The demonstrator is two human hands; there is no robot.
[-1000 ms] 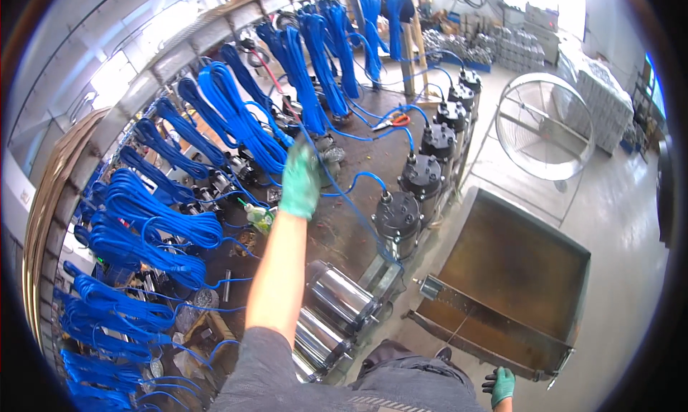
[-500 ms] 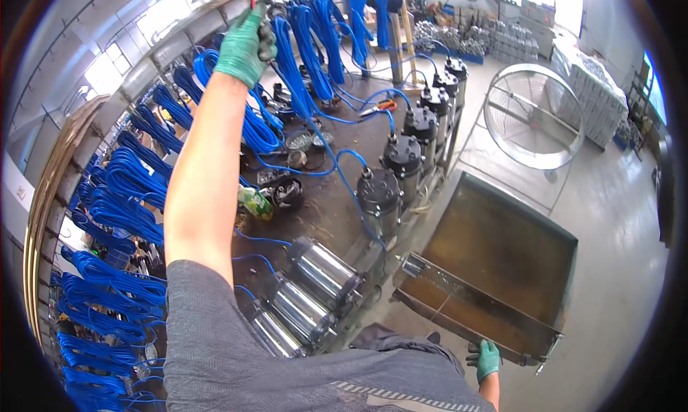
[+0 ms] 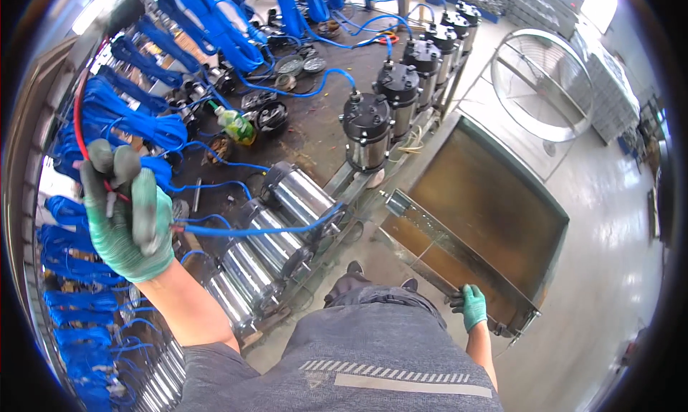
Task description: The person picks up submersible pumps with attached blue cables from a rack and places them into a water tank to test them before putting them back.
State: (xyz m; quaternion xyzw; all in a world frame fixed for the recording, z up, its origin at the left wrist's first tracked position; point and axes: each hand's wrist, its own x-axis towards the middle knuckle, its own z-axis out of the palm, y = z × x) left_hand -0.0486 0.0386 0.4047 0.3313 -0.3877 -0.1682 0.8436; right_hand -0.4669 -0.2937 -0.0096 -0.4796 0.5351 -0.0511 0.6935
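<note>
My left hand (image 3: 132, 211), in a green glove with grey palm and fingers, is raised at the left with its fingers curled around a thin red cable (image 3: 78, 118). That cable comes down from above. From beside the glove a blue cable (image 3: 251, 232) stretches right, over several shiny metal cylinders (image 3: 301, 193) lying on their sides. My right hand (image 3: 471, 306), gloved alike, is low at the near edge of a metal tank (image 3: 552, 204), fingers apart; whether it touches the edge I cannot tell. A narrow metal trough (image 3: 466, 258) spans the tank's near side.
Black-capped metal cylinders (image 3: 367, 132) stand in a row along the bench edge, blue cables on top. Coiled blue cables (image 3: 129, 118) hang at the left. A green-and-yellow bottle (image 3: 235, 126) lies on the bench (image 3: 301, 136). A large round fan (image 3: 542, 86) stands beyond the tank.
My left hand has come down and nearer from the upper rail, bringing the red cable. A blue cable now stretches beside it. The view has shifted; my right hand stays by the tank's near edge.
</note>
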